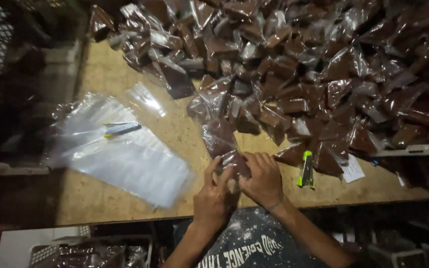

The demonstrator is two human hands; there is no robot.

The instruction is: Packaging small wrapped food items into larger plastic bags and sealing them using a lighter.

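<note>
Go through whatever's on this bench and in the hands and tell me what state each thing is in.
Left hand: gripping the small packet.
Right hand: gripping the same packet.
Small packet: filled with brown powder, pinched at one end.
Pile of packets: filled, heaped loosely.
Empty clear bags: flat, stacked.
Green lighter: lying on its side, unlit.

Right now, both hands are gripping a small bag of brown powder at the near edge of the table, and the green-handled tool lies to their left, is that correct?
Not quite: in the head view the green-handled tool lies to the right of the hands, not left. The left hand and right hand do grip the small bag at the table edge.
</note>
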